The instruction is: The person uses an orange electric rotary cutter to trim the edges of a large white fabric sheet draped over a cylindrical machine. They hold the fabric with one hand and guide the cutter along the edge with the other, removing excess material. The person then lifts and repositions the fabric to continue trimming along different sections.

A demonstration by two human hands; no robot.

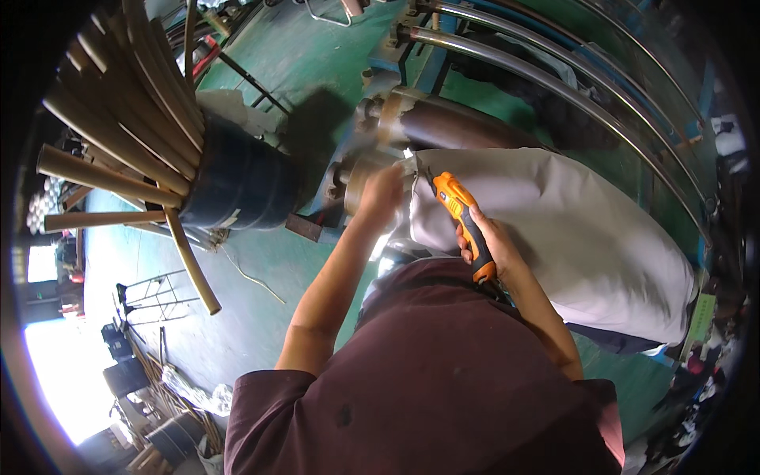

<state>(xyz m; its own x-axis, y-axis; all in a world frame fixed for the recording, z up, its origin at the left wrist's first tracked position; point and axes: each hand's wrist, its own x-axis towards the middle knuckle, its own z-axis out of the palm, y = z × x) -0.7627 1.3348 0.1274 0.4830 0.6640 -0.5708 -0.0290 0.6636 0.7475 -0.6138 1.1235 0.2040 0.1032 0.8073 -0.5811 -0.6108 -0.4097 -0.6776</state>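
A large roll of pale grey sheet material [554,206] lies to the right in front of me, its left end ragged. My right hand [489,237] is wrapped round the black grip of an orange-and-black cordless electric cutter [457,202]. The cutter's head points up and left, close to the ragged edge. Left of that edge, my left hand [382,194] is smeared by motion in front of a metal roller end [362,182]. A small whitish scrap [408,161] shows by its fingers; whether they grip it is not clear.
A dark drum [245,178] full of long cardboard tubes [119,178] stands to the left. Beyond the sheet roll are a dark roller [459,119] and long shiny metal bars [514,59] on a blue frame. A wire rack [158,297] stands on the green floor, lower left.
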